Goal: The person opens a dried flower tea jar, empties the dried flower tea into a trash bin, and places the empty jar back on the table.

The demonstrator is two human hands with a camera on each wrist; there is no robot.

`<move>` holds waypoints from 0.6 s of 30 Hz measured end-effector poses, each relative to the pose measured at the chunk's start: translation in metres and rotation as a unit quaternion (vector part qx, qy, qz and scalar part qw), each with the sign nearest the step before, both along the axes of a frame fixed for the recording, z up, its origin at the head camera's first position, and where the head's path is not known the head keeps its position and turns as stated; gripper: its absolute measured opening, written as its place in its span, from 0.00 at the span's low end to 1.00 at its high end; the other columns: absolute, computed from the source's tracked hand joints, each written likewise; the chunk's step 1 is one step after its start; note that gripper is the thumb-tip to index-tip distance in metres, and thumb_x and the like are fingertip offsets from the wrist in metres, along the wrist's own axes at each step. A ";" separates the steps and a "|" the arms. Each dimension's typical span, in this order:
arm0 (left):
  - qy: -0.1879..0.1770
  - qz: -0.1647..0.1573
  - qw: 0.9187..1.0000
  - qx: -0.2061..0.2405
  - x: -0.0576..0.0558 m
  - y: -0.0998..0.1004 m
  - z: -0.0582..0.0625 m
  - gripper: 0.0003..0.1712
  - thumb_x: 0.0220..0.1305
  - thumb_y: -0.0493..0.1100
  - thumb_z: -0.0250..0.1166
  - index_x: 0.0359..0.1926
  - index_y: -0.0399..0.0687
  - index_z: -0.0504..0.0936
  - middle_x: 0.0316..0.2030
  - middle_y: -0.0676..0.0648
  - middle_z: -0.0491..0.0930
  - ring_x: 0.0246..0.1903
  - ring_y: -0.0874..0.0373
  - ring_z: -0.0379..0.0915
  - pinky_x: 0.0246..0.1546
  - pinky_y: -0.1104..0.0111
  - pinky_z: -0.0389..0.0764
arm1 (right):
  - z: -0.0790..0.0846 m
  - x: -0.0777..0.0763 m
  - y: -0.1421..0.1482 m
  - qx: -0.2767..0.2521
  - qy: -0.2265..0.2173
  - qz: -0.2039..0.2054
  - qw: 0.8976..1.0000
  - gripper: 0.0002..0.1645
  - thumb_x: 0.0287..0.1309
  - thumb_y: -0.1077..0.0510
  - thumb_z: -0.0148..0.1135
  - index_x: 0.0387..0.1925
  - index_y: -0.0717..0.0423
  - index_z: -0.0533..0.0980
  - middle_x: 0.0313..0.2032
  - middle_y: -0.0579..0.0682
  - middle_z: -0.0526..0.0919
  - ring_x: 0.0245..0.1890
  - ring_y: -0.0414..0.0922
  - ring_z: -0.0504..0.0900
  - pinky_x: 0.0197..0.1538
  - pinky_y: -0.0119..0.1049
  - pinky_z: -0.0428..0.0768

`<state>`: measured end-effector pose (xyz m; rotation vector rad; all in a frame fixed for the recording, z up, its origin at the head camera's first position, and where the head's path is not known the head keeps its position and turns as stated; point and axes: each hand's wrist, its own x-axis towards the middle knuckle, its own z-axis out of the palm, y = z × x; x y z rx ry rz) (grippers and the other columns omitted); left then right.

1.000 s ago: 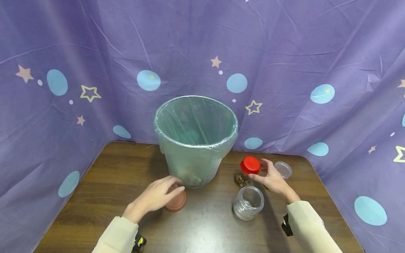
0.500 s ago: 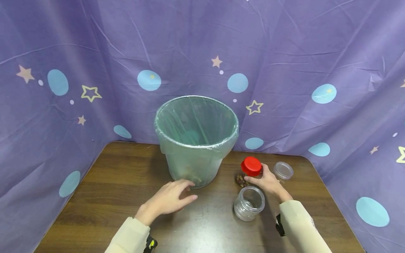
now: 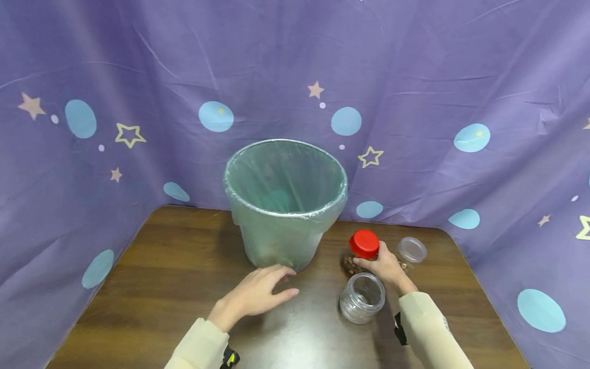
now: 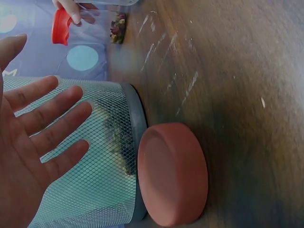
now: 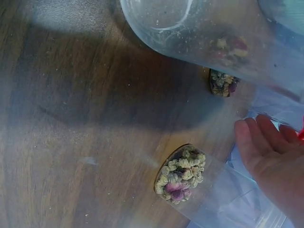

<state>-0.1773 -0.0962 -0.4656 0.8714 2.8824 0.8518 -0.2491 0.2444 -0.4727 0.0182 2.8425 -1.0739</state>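
Note:
My right hand (image 3: 386, 267) grips a clear jar with a red lid (image 3: 364, 243), thumb on the near side and fingers behind. Dried flowers (image 3: 352, 264) lie in the bottom of that jar. Directly in front of it stands an open glass jar (image 3: 361, 303), nothing visible inside. My left hand (image 3: 258, 292) hovers in front of the bin, palm down, fingers spread and holding nothing. Under it, against the bin's base, a round reddish-brown disc (image 4: 175, 175) shows in the left wrist view; the hand hides it in the head view.
A mesh bin (image 3: 276, 233) with a green plastic liner stands at the back centre. Right of my right hand is another jar with a clear lid (image 3: 412, 249), holding dried flowers (image 5: 180, 178). A purple patterned curtain (image 3: 286, 61) hangs behind the wooden table (image 3: 152, 292).
My right hand has moved left and closed around the red-lidded jar. My left hand has slid right, over the reddish-brown disc and past it. The jars and bin stay put.

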 end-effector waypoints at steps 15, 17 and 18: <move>-0.021 -0.006 0.999 0.026 0.000 0.016 -0.009 0.32 0.69 0.66 0.53 0.63 0.53 0.74 0.53 0.51 0.82 0.53 0.58 0.79 0.56 0.59 0.79 | -0.005 0.004 0.006 -0.044 -0.023 0.000 0.999 0.45 0.57 0.43 0.68 0.61 0.66 0.56 0.59 0.72 0.73 0.63 0.68 0.72 0.63 0.61 0.70; -0.030 -0.007 0.998 0.049 0.000 0.017 -0.009 0.31 0.69 0.65 0.53 0.63 0.52 0.74 0.53 0.49 0.82 0.54 0.58 0.79 0.57 0.59 0.78 | -0.007 0.005 0.006 -0.067 -0.032 0.003 0.997 0.45 0.59 0.45 0.66 0.62 0.66 0.54 0.61 0.72 0.71 0.65 0.69 0.69 0.65 0.62 0.67; -0.036 -0.008 0.997 0.062 0.000 0.017 -0.010 0.31 0.69 0.65 0.54 0.63 0.51 0.74 0.54 0.49 0.82 0.54 0.57 0.79 0.57 0.59 0.78 | -0.007 0.005 0.006 -0.080 -0.034 0.004 0.996 0.45 0.59 0.45 0.66 0.63 0.66 0.53 0.62 0.72 0.69 0.66 0.68 0.67 0.67 0.62 0.65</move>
